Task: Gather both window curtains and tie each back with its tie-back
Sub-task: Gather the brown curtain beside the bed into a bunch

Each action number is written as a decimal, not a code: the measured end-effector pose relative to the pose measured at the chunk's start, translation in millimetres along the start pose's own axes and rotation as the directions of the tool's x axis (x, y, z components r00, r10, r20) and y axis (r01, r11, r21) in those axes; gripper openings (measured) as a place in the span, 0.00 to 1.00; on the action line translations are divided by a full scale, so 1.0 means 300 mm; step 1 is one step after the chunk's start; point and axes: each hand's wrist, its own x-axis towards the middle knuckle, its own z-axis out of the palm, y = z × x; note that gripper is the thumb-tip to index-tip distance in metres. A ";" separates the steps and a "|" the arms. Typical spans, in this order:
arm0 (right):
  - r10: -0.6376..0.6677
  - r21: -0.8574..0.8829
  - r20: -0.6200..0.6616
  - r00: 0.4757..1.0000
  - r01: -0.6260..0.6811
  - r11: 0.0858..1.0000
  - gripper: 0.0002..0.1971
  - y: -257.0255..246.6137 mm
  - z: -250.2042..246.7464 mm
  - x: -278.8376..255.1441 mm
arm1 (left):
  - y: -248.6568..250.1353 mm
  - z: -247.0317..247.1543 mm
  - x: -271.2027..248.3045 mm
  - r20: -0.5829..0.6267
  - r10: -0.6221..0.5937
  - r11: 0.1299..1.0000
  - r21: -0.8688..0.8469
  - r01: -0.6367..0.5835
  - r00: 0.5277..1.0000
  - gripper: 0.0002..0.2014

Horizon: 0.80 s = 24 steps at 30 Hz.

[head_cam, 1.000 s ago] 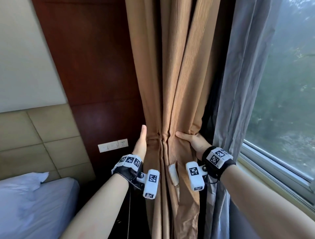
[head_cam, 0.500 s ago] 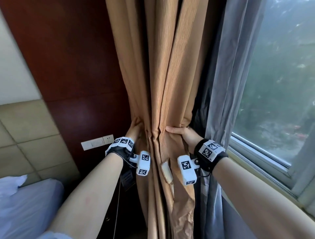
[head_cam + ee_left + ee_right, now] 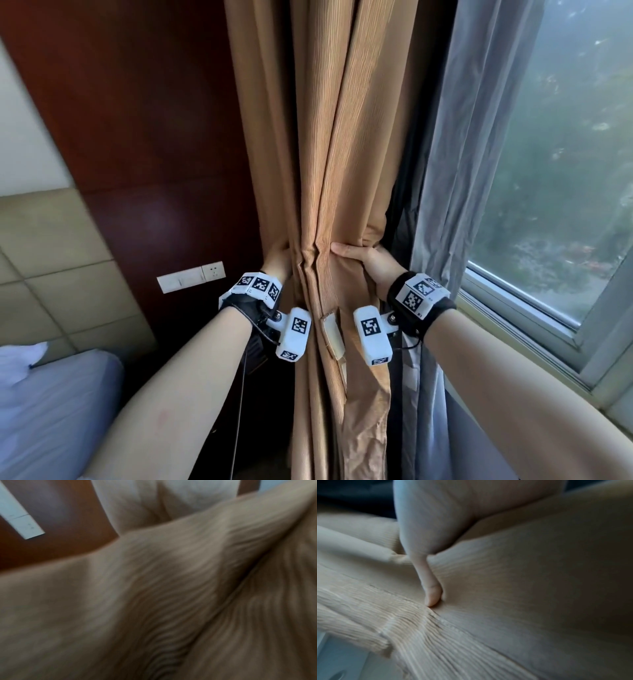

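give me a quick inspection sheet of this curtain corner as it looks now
surface: nothing seen
job's things: tan curtain bunched into folds; no tie-back identifiable
clutter: nothing seen
hands: left hand wraps the bunch's left side, fingers hidden; right hand grips the right side, thumb across the front
cables: thin black cable hangs below the left wrist
surroundings: grey sheer curtain, window, wall switch plate, bed

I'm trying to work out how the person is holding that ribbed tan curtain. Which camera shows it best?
The head view: the ribbed tan curtain hangs bunched, with the left hand and right hand squeezing it from either side. The left wrist view shows only blurred folds; the right wrist view shows a thumb pressed into the fabric up close.
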 end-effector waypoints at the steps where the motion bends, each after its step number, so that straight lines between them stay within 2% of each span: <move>1: -0.002 -0.004 -0.006 1.000 0.002 1.000 0.08 0.001 0.000 0.000 | 0.016 -0.006 -0.010 -0.031 0.071 0.993 0.092 -0.068 0.997 0.09; 4: 0.002 -0.009 -0.031 1.000 -0.003 1.000 0.09 -0.002 0.001 -0.010 | 0.026 -0.040 -0.029 -0.111 0.219 0.941 0.286 -0.180 0.969 0.12; 7: -0.003 -0.003 -0.069 0.998 0.003 1.000 0.06 -0.014 0.002 -0.027 | 0.026 -0.060 -0.044 -0.199 0.301 0.917 0.328 -0.226 0.932 0.13; 9: 0.002 -0.007 -0.085 0.996 -0.002 1.000 0.06 -0.019 0.007 -0.040 | 0.036 -0.060 -0.060 -0.155 0.228 0.963 0.182 -0.199 0.961 0.14; 11: 0.010 -0.003 -0.088 0.996 -0.010 1.000 0.06 -0.019 0.016 -0.055 | 0.036 -0.052 -0.077 -0.106 0.111 0.994 0.036 -0.108 0.988 0.20; 14: -0.004 0.009 -0.068 0.998 0.005 1.000 0.06 -0.015 0.038 -0.078 | 0.085 -0.026 -0.172 0.075 0.032 0.994 -0.109 -0.024 0.997 0.30; 16: -0.017 0.002 -0.064 0.998 0.017 1.000 0.07 -0.014 0.049 -0.088 | 0.125 -0.005 -0.240 0.192 0.050 0.983 -0.183 -0.015 0.980 0.27; 18: -0.024 -0.011 -0.051 0.998 0.024 1.000 0.08 -0.016 0.056 -0.097 | 0.136 0.000 -0.290 0.238 0.044 0.969 -0.245 0.017 0.970 0.26; 19: -0.024 -0.016 -0.043 0.999 0.023 1.000 0.08 -0.018 0.058 -0.102 | 0.149 0.001 -0.318 0.231 0.051 0.970 -0.242 0.006 0.972 0.27; 21: -0.031 -0.032 -0.017 0.999 0.031 0.999 0.06 -0.029 0.058 -0.116 | 0.155 0.009 -0.335 0.174 0.072 0.994 -0.092 -0.056 0.982 0.27; 23: -0.052 -0.077 0.073 0.996 0.057 0.995 0.07 -0.045 0.058 -0.129 | 0.140 0.001 -0.319 0.095 0.117 0.992 0.046 -0.122 0.989 0.14; 24: -0.058 -0.092 0.121 0.991 0.070 0.993 0.08 -0.060 0.059 -0.136 | 0.137 -0.007 -0.310 0.089 0.134 0.989 0.049 -0.139 0.987 0.10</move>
